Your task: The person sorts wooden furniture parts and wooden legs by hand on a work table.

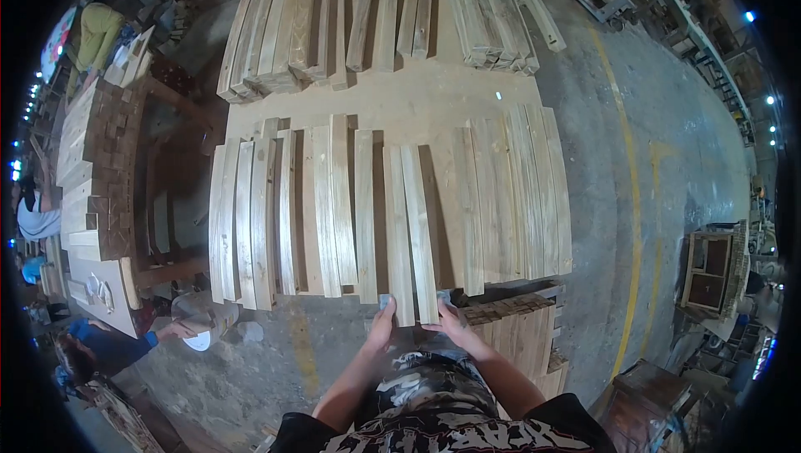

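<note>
Two long wooden strips lie close together in front of me, their near ends jutting past the table's front edge. My left hand [382,326] grips the near end of the left wooden strip [399,236], thumb along its outer side and fingers partly hidden beneath. At the end of the right wooden strip [420,236], my right hand [453,325] is closed around its outer edge, with some fingertips showing near the underside. To the left lies another single strip [365,215], apart from the held pair.
The board-topped table [384,94] bears a front row of strips, a right-hand group [526,194] and stacks [492,19] at the back. Below its front edge sits a wood stack [517,332]. Left, a co-worker's hand [177,329] is near a white bucket [198,341].
</note>
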{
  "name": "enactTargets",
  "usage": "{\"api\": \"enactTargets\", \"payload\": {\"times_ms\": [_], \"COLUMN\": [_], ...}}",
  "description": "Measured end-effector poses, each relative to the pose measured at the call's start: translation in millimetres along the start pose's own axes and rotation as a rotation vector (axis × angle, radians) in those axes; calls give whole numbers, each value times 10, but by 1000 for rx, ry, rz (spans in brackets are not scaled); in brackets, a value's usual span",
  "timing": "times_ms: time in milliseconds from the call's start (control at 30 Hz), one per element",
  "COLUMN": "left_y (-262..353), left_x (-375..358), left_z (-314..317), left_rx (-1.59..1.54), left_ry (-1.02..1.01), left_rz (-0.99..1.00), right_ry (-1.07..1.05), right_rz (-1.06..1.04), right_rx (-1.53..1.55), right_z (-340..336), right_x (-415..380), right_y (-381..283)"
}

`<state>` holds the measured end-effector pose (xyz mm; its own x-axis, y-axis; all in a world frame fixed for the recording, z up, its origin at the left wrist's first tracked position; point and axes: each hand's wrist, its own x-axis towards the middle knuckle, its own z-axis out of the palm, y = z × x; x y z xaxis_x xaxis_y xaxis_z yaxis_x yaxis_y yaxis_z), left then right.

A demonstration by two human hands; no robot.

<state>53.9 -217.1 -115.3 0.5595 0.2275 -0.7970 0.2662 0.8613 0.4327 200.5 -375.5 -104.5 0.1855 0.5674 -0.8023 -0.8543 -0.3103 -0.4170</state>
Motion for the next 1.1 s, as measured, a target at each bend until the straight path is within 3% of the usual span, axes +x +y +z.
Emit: {"api": "enactTargets", "payload": {"times_ms": [133,267,367,467,500,633,667,700,733,767,800,833,867,933,1033,1100], "left_y": [91,76,-28,-297,-275,31,-143,-153,-286,-266,-97,-224,-186,-273,127,631], "left_x": [-98,-34,89,298,277,-17,114,201,328,284,126,277,250,383,116,-239], "left_z": [-67,161,185,29,39,222,162,103,57,114,191,116,92,-13,142,361], "left_rx": [102,328,435,420,407,584,568,514,419,557,575,409,553,389,371,278], "left_ry": [35,123,201,191,174,186,226,97,94,215,203,82,42,-31,-41,-105], "left_rz": [-27,168,235,285,308,249,335,327,361,384,345,349,380,272,355,293], "right_ry": [193,294,275,479,491,654,756,822,885,890,899,899,911,767,344,176], "right_rz": [-114,-134,-459,-738,-626,-701,-769,-691,-617,-560,-500,-440,-373,-458,-681,-480], "right_rx": [-148,-391,-612,-861,-860,-1134,-1222,-1255,-1290,-1279,-1272,-1290,-1310,-1197,-682,-421], "right_z": [19,31,-275,286,396,901,964,1138,1314,1417,1449,1431,1370,1383,702,1031], "right_x": [-72,48,314,-7,-47,205,446,498,527,547,575,644,689,489,709,130], "right_y": [-26,2,370,-3,-80,-443,-413,-497,-590,-676,-742,-779,-789,-929,-841,-1187]}}
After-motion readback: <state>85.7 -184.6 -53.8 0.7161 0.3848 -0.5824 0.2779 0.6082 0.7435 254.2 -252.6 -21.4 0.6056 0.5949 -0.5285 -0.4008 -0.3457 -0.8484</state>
